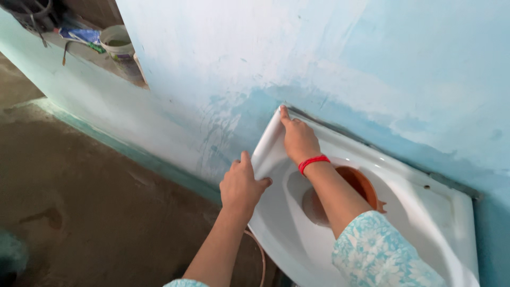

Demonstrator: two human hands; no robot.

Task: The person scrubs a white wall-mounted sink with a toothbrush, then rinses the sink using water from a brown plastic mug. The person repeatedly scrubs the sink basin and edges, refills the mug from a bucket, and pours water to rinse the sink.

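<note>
While my left hand (241, 186) grips the front edge of the white ceramic wall basin (425, 212), I see my right hand (298, 139) pressed open and flat on its rim by the pale blue painted wall (319, 53).

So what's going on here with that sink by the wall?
A person has both hands on a white wash basin set against a pale blue wall. The left hand grips its outer left edge; the right hand, a red band at the wrist, presses its back corner at the wall.
</note>
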